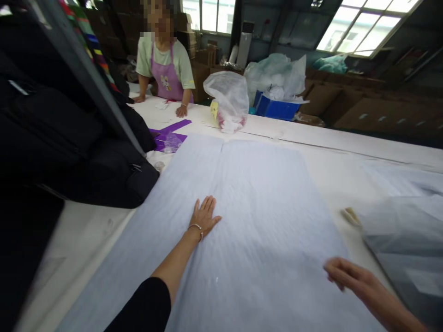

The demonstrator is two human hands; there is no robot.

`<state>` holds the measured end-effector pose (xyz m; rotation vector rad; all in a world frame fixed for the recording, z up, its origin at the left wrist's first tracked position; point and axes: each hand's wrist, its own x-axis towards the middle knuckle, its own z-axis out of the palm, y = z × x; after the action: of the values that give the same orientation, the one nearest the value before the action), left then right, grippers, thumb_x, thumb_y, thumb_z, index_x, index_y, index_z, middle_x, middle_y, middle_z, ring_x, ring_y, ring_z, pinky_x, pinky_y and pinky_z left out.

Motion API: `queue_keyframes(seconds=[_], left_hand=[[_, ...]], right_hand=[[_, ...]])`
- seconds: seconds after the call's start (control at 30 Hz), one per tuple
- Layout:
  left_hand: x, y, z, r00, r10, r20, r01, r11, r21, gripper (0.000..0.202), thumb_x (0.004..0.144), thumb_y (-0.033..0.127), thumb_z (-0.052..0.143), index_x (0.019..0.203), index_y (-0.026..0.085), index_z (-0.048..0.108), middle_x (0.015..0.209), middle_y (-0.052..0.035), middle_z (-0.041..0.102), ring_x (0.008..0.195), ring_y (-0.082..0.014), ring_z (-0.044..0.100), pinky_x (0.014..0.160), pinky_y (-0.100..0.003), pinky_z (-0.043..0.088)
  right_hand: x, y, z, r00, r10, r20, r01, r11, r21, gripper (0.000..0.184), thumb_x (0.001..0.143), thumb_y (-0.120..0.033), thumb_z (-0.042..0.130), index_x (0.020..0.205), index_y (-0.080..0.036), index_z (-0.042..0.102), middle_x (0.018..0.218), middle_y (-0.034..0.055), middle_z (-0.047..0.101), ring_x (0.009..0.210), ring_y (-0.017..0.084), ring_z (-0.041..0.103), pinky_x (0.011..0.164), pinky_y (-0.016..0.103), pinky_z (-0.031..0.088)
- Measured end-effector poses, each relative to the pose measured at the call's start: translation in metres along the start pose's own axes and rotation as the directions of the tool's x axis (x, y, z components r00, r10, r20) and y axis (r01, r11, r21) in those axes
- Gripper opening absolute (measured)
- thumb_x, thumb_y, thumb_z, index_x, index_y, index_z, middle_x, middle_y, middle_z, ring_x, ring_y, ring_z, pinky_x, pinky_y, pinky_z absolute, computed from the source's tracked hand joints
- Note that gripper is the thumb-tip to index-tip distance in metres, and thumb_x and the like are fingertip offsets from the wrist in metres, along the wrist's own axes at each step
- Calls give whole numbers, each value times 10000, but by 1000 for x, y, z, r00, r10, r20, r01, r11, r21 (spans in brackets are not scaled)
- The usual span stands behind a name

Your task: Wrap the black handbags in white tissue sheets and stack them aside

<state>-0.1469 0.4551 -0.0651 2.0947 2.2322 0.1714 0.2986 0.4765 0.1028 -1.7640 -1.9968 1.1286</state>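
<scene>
A large, pale bluish-white sheet (pixel 263 207), thin and faintly wrinkled like plastic film, lies spread over the white table. A lengthwise crease runs up it, left of its middle. My left hand (pixel 205 216) rests flat on the sheet beside this crease, fingers stretched out, with a bracelet at the wrist. Over the sheet's right edge is my right hand (pixel 349 274), fingers curled together and slightly blurred. Whether anything is pinched in them is hidden.
Black bags (pixel 114 170) and a slanting metal post (pixel 93 78) crowd the left. Purple strips (pixel 173 127), a clear plastic bag (pixel 228 99) and a blue box (pixel 277 107) lie farther back. A person in a purple apron (pixel 168 76) leans on the table. Plastic packages (pixel 408 244) are at right.
</scene>
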Motion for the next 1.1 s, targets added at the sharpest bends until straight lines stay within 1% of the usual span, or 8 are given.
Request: queue_keyframes(seconds=[0.1,0.27,0.4,0.53,0.8,0.9,1.0,1.1], left_hand=[[-2,-1,7,999,15,-46,-16,1000,-24,696,974,557,289,1541,160,220,1608,-89,224,1500,-229,146,1215,-545,98],[-4,-1,15,994,27,-106,-34,998,-58,726,968,562,303,1551,150,170,1614,-88,206,1506,-230,107,1217,-557,103],[-6,1,13,994,30,-108,-36,998,-55,750,958,564,333,1555,151,144,1619,-85,192,1507,-241,95,1217,-567,135],[-7,2,9,994,36,-99,-44,996,-80,770,950,592,335,1554,147,158,1613,-101,208,1504,-261,116,1204,-594,192],[-7,2,3,996,42,-84,-52,991,-124,783,952,613,316,1553,138,154,1608,-114,213,1502,-272,125,1195,-618,216],[-7,2,3,996,39,-85,-49,992,-116,794,951,615,316,1551,124,146,1612,-110,206,1505,-266,106,1200,-611,211],[-7,2,5,995,44,-95,-54,993,-106,795,952,611,320,1550,119,143,1612,-113,209,1506,-262,101,1199,-609,207],[-7,2,8,993,46,-109,-57,994,-98,791,950,597,346,1551,124,144,1609,-123,219,1502,-269,125,1198,-607,204]], right_hand=[[110,-97,56,961,-182,207,162,981,111,411,791,-606,614,724,-203,661,715,37,632,665,163,529,644,302,433],[274,-231,137,891,-377,254,313,913,260,382,708,-549,695,697,-177,614,699,29,630,588,114,460,567,262,385],[361,-275,182,907,-347,238,332,938,102,306,747,-449,692,706,-160,601,752,62,668,561,97,470,518,241,377],[419,-272,214,908,-292,301,365,904,-223,308,811,-422,658,708,-133,629,735,72,672,588,113,536,579,268,445],[480,-260,237,894,-191,405,413,704,-578,514,658,-561,779,566,-80,624,626,79,604,714,215,622,732,425,508],[474,-262,236,923,-272,273,383,581,-718,604,602,-659,787,708,-78,659,790,132,651,830,273,639,761,447,506],[448,-253,230,940,-340,8,246,662,-708,798,558,-728,786,1013,-87,651,1030,200,641,964,336,621,812,478,504],[411,-240,225,914,-380,-141,231,775,-588,824,698,-714,700,1238,-108,559,1221,222,574,1093,369,570,885,514,483]])
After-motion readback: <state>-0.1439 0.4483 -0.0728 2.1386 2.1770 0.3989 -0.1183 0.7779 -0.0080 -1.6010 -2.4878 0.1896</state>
